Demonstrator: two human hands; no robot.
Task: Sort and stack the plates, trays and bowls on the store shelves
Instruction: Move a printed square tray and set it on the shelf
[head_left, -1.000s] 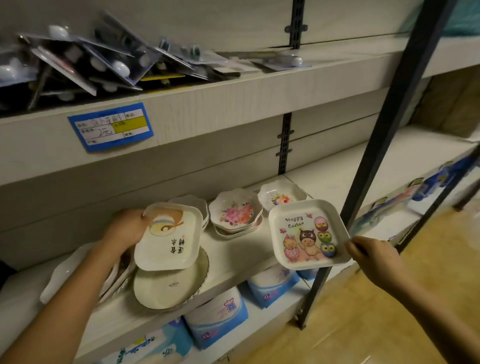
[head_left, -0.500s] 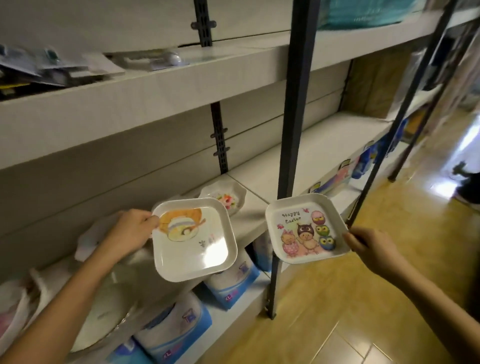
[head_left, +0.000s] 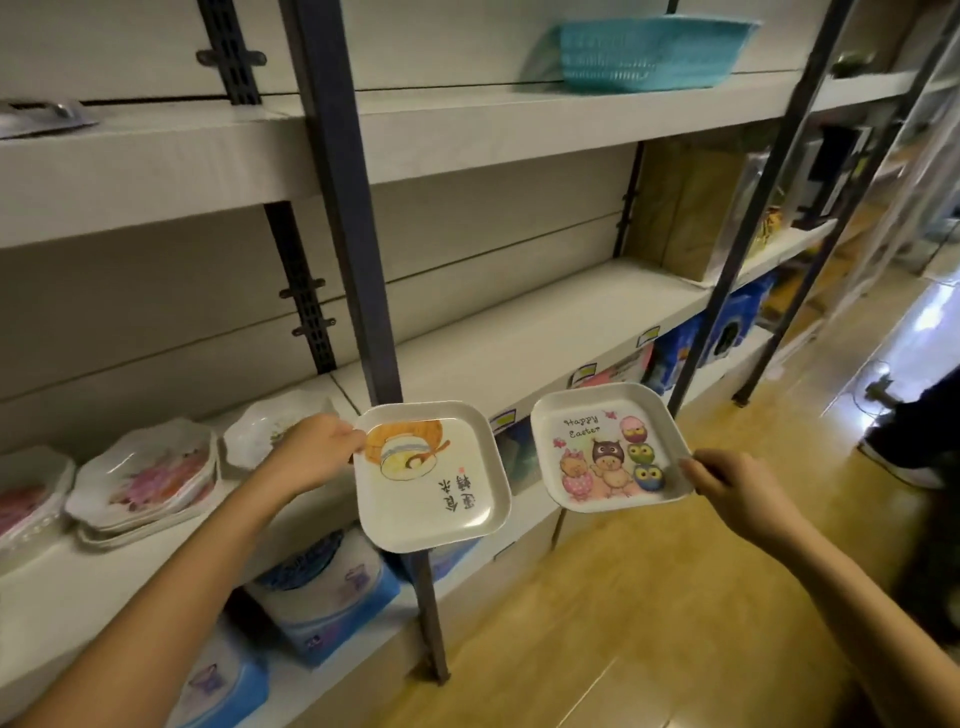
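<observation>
Undersides of both square plates are hidden, and most of each hand's fingers with them. The left hand (head_left: 317, 457) pinches the orange-picture plate (head_left: 431, 488) by its left rim, thumb on top and the other fingers curled out of sight below. The right hand (head_left: 737, 483) pinches the Easter plate (head_left: 608, 452) at its near right corner in the same way.

Both plates are held in the air, face up and tilted a little toward the camera. They lie between the two sets of fingers, side by side but apart. Being square, neither has a clear long axis. The Easter lettering reads upright, with its top away from the right fingers. The dark characters on the other plate look turned over and are hard to read.

A dark post (head_left: 358, 260) passes behind the orange-picture plate, which hides part of it. Just behind the left knuckles a scalloped bowl (head_left: 260, 431) is half covered on the shelf (head_left: 519, 332). Further left of those fingers is a stack of flower plates (head_left: 145, 478); another plate is cut off at the frame edge. Blue-and-white packs (head_left: 327, 597) below the left wrist are blurred. A teal basket (head_left: 649, 52) stands high above.
</observation>
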